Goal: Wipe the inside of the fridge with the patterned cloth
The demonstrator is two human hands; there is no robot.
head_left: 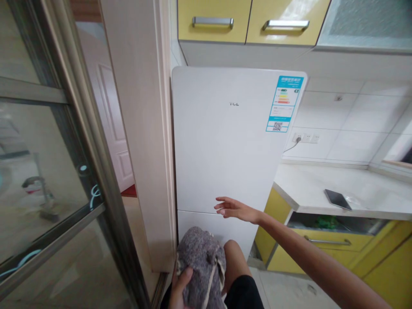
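A white refrigerator (pixel 222 150) with an energy label (pixel 285 104) at its upper right stands straight before me. At the bottom of the view my left hand (pixel 180 287) grips a bunched grey cloth (pixel 201 257) with a pale edge; the thumb lies over it and the other fingers are mostly hidden. My right hand (pixel 236 209) reaches in from the right, fingers stretched out and apart, holding nothing. It hovers in front of the fridge near the seam between the two doors. Whether it touches the surface I cannot tell.
Glass sliding door (pixel 80 163) with a metal frame at left, beside a wooden door frame (pixel 141 128). Yellow cabinets (pixel 215 32) hang above. At right, a white countertop (pixel 309 184) bears a dark flat device (pixel 337 199); a plug (pixel 298 139) sits in the wall socket.
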